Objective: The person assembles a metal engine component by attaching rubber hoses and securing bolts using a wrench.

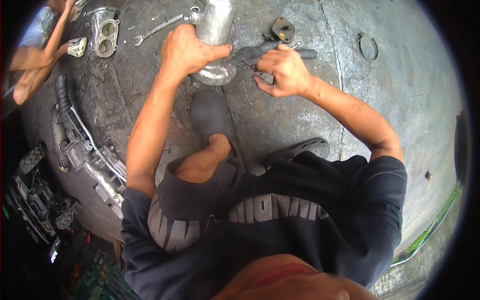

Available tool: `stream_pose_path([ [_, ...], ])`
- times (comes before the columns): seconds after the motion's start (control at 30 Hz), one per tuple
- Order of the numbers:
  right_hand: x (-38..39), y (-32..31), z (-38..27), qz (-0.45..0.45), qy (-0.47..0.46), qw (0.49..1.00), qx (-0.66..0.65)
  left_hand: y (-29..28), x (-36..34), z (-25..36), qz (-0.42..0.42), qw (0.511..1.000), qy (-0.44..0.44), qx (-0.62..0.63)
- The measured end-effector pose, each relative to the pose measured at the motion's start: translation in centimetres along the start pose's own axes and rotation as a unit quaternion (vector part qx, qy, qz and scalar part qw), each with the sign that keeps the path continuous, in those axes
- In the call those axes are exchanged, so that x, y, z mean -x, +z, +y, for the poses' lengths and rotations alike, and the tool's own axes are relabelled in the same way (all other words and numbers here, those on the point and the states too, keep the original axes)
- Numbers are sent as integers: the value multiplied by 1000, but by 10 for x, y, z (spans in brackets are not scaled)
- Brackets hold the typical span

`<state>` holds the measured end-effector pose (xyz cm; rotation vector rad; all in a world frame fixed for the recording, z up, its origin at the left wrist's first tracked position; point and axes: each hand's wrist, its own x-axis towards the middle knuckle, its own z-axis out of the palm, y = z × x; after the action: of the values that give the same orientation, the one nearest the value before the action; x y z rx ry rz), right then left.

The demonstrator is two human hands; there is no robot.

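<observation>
Concrete floor (pixel 295 117) lay beneath. Left hand (pixel 186 52) gripped the silver pipe (pixel 216 27), which pointed away; right hand (pixel 283 70) curled rightward of it, grip unclear.

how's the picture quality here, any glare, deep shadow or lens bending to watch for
In the head view, the fisheye lens bows the concrete floor like a dome inside a black rim; also in the head view, the silver cylinder held by the left hand catches bright highlights, while the dark parts at lower left sink into shadow, their details hard to tell.
</observation>
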<state>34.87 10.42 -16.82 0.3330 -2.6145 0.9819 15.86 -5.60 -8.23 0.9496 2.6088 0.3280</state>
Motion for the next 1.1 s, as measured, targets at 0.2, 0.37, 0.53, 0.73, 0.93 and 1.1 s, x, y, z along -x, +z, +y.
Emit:
stream_pose_path([
  [0.2,13,27,-8,-18,420,840,-344,21,-8,-6,-29,998,-21,61],
  [0.37,3,15,-6,-67,322,913,-244,27,-2,-20,-19,994,-13,104],
  [0.53,-11,13,-4,-87,356,869,-334,11,18,-4,-28,993,27,110],
  [0.73,-29,0,11,-76,489,771,-401,7,43,6,-5,997,26,73],
  [0.93,-16,-7,13,-44,58,996,-45,10,57,-5,57,985,4,165],
  [1.1,-6,-8,15,10,-10,1000,3,6,49,-22,27,970,-18,241],
])
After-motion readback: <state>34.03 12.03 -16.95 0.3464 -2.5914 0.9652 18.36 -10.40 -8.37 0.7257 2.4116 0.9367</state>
